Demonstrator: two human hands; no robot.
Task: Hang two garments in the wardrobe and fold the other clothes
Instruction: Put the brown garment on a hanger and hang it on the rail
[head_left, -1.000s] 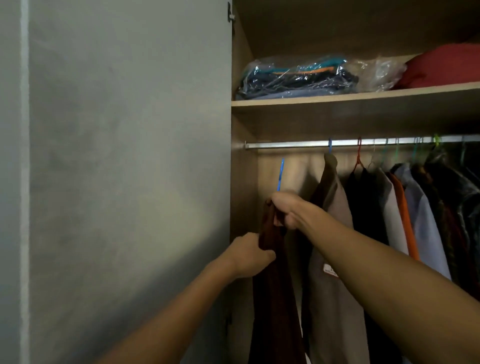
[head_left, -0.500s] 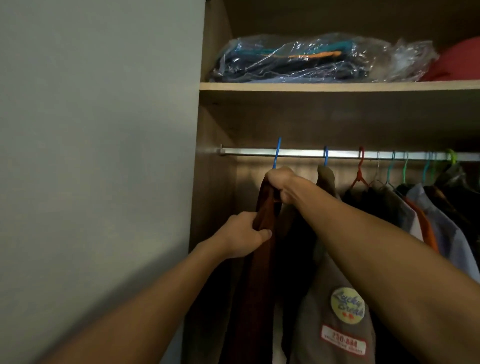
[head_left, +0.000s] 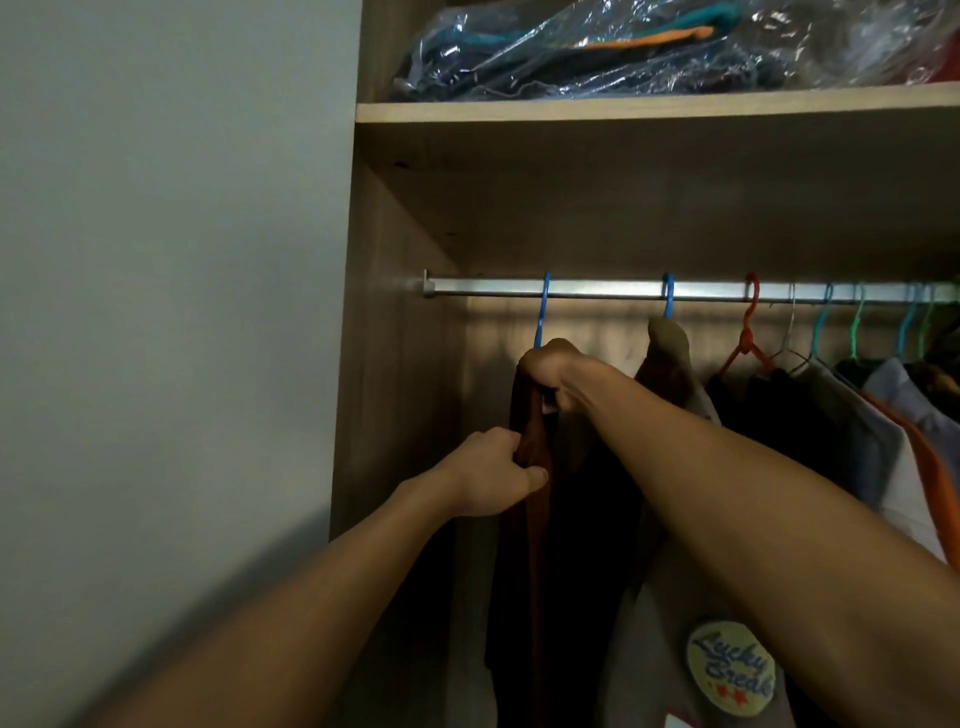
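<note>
Now we grip the top of the dark red garment (head_left: 532, 447) at frame centre with our right hand (head_left: 553, 376), fingers curled round it just below the blue hanger (head_left: 541, 312) hooked on the metal rail (head_left: 597, 289). Our left hand (head_left: 491, 480) pinches the cloth lower down. It looks soft, limp and light; we judge the hanger neck the surest hold. Our right fist hides the hanger's shoulders, and the garment's lower part sinks into shadow, cut off at the bottom edge.
</note>
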